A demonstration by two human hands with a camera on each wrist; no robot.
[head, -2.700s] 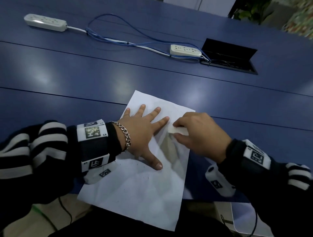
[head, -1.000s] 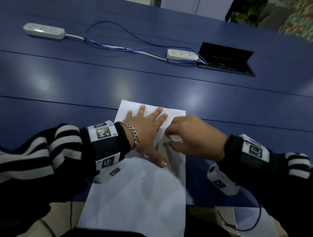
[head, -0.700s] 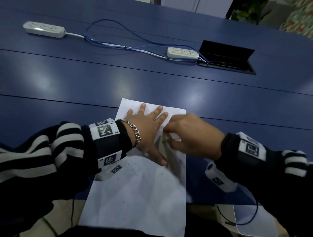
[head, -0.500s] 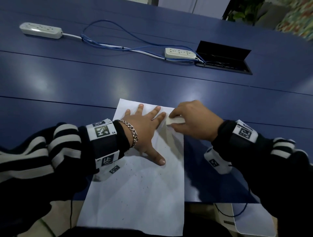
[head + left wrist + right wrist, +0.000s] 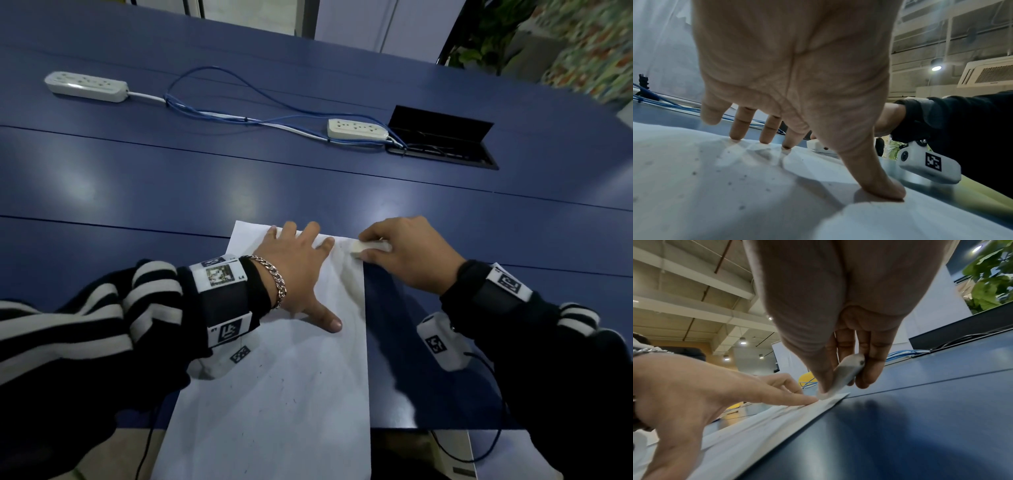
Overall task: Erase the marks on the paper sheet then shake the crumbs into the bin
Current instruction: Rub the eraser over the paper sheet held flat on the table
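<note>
A white paper sheet [image 5: 281, 394] lies on the blue table [image 5: 171, 192], its near end hanging over the front edge. Dark eraser crumbs [image 5: 729, 183] speckle it. My left hand [image 5: 294, 270] lies flat on the sheet's far half, fingers spread and thumb pressing the paper [image 5: 756, 203]. My right hand [image 5: 404, 253] pinches a white eraser [image 5: 371, 247] between thumb and fingers. In the right wrist view the eraser [image 5: 844, 374] touches the sheet's far right corner [image 5: 830, 400], just beside the left index fingertip.
Two white power strips [image 5: 85, 86] [image 5: 356, 128] joined by blue cables [image 5: 239, 113] lie at the back of the table. An open black cable hatch [image 5: 442, 144] sits at the back right. A white object [image 5: 496, 455] shows below the table's front edge at right.
The right hand has carried the eraser from the middle of the sheet up and right to its far right corner. The left hand still presses the sheet, which now lies straighter.
</note>
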